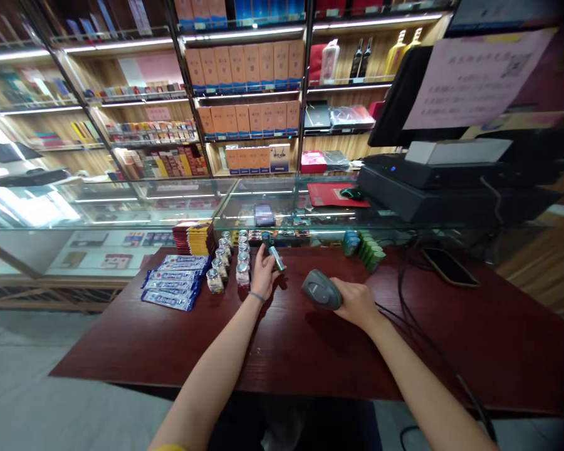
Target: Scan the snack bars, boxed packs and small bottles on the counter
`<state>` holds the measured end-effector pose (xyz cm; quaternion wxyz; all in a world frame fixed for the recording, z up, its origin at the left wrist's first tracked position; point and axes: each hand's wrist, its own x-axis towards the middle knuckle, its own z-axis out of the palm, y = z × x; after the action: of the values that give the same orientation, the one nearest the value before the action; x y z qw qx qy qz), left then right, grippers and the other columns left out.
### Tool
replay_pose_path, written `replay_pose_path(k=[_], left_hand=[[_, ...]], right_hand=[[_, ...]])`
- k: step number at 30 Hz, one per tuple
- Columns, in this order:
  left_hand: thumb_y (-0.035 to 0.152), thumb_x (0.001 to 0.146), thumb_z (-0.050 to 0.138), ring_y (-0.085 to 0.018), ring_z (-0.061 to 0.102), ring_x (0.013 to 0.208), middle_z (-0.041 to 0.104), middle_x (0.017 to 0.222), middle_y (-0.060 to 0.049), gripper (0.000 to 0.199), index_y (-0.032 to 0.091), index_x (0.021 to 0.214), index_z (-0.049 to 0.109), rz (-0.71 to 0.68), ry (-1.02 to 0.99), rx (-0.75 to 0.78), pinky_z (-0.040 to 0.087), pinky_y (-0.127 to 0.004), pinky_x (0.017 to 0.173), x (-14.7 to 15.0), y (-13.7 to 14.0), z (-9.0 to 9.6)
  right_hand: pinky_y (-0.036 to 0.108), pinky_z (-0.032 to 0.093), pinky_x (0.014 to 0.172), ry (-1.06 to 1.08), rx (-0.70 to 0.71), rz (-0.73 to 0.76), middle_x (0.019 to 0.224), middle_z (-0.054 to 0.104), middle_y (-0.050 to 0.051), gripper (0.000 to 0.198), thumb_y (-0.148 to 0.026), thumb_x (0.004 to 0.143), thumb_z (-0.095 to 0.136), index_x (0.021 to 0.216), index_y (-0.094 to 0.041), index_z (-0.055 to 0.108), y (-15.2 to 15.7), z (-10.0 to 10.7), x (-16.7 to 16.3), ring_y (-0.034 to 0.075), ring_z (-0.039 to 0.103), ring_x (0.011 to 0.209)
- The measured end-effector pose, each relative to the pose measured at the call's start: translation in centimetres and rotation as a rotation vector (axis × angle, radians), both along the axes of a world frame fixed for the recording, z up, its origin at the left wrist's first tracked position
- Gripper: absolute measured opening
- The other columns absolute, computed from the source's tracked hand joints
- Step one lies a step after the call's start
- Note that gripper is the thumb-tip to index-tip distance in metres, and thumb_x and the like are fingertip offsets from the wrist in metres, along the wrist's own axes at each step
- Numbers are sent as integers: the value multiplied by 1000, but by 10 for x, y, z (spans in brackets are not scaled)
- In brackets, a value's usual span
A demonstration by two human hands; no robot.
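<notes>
My left hand [263,277] is closed around a small green-and-white pack [277,258], tilted above the dark red tabletop [282,338]. Just behind the fingertips stands a small dark green item [266,238]. My right hand [358,302] grips a grey handheld barcode scanner [321,290], whose head points left toward the pack. Two rows of small silver-lidded jars [243,274] stand left of my left hand. Farther left lie several blue-and-silver packets [175,282], with a stack of red and yellow packs [193,238] behind them.
Green packs [370,252] and blue packs [350,243] stand at the back right. A phone [450,267] lies by the scanner's black cable [420,341]. Behind the table is a glass counter [282,203] carrying a mouse [352,194] and a monitor [399,94]. Stocked shelves line the wall.
</notes>
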<state>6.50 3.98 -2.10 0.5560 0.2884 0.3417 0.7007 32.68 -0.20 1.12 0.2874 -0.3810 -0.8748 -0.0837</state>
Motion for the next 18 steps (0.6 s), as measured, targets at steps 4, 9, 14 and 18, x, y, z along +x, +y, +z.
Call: replay_pose_path(k=[4, 9, 14, 18], left_hand=[[36, 78, 76, -20, 66, 101, 64, 114, -9, 66, 25, 136, 48, 76, 145, 24, 56, -29, 76, 2, 2, -2], [26, 78, 73, -19, 66, 103, 65, 113, -10, 57, 19, 130, 51, 278, 388, 101, 52, -35, 94, 3, 12, -8], [16, 80, 67, -22, 60, 118, 62, 122, -12, 56, 19, 133, 50, 505, 633, 57, 43, -40, 107, 0, 29, -11], [13, 80, 66, -24, 61, 113, 64, 116, -13, 39, 16, 118, 57, 617, 810, -4, 44, -41, 104, -1, 43, -10]], right_hand=[[26, 40, 59, 57, 2, -28, 74, 72, 3, 27, -25, 76, 55, 102, -18, 60, 4, -2, 6, 20, 70, 67], [26, 42, 58, 113, 36, -39, 72, 72, 2, 23, -25, 77, 56, 99, -19, 58, 8, -3, 12, 20, 71, 66], [26, 42, 57, 124, 41, -38, 75, 72, 2, 21, -25, 77, 56, 98, -20, 57, 8, -2, 13, 21, 71, 68], [26, 43, 57, 132, 47, -35, 73, 71, 2, 21, -23, 77, 54, 97, -21, 57, 7, 0, 13, 21, 72, 67]])
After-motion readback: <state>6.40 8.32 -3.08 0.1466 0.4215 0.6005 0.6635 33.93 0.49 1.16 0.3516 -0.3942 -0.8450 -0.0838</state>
